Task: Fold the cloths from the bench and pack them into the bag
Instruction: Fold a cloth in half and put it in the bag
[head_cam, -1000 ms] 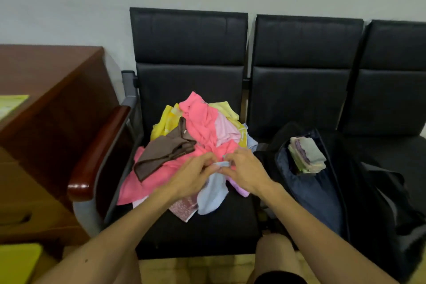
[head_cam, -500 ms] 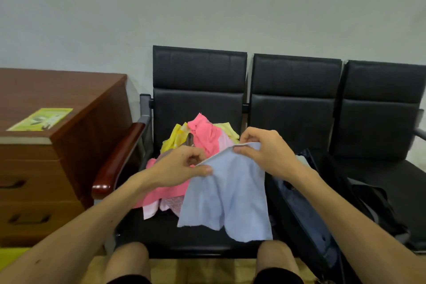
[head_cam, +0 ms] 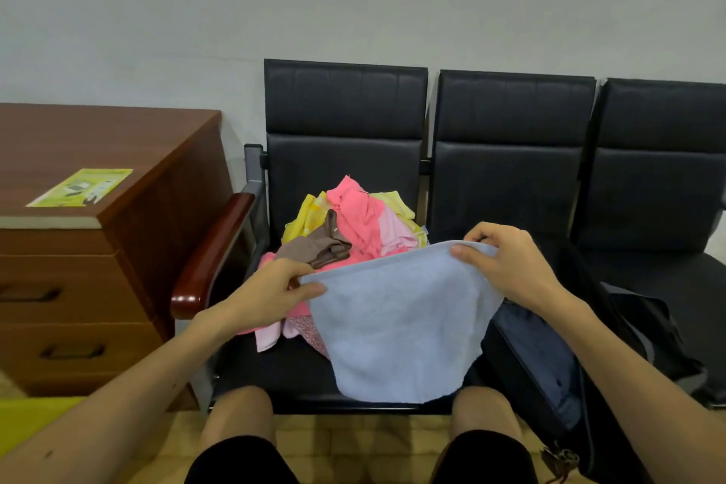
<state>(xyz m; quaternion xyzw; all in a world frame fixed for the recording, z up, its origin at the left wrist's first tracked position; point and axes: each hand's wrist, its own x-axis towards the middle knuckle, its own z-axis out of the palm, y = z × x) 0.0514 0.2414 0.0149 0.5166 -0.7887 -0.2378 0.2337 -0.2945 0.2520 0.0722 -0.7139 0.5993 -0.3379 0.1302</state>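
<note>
Light blue cloth [head_cam: 396, 326] hanging between hands, left hand [head_cam: 271, 297], right hand [head_cam: 506, 267] pinching corners

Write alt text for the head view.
The left hand and right hand hold a blue cloth spread by its top corners above a black bench. Behind it lies a pile of cloths; an open bag sits on the seat to the right, a wooden cabinet at left.

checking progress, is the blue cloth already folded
No, the left hand and right hand hold the blue cloth spread open by its top edge.
</note>
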